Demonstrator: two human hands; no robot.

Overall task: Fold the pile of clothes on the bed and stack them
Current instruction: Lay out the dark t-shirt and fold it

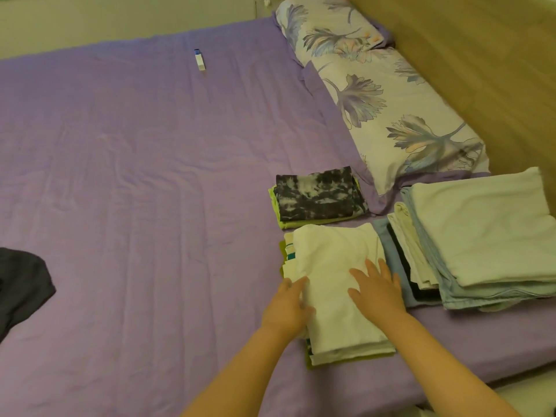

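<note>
The head camera looks down on a bed (135, 176) covered with a purple sheet. Near its right edge lies a stack of folded clothes, and on top of it is a folded white garment (334, 284). Both hands are on this garment. The left hand (287, 305) is at the garment's left edge, with the fingers bent a little over the side of the cloth; I cannot tell if it really grips the edge. The right hand (377, 290) rests flat on top, fingers straight and spread, and it holds nothing. Under the white garment some green and striped pieces show at the edges.

Just behind this stack is a second small one, with a black-and-white tie-dye garment (319, 195) on top of a lime green one. To the right, touching the first stack, is a bigger pile of folded linens (481, 236) in pale blue and white. A dark grey garment (21, 284), not folded, lies at the left edge of the view, well apart from the stacks. Two floral pillows (391, 94) lie along the wooden headboard (481, 55). A small white tube (200, 60) lies far away on the sheet.
</note>
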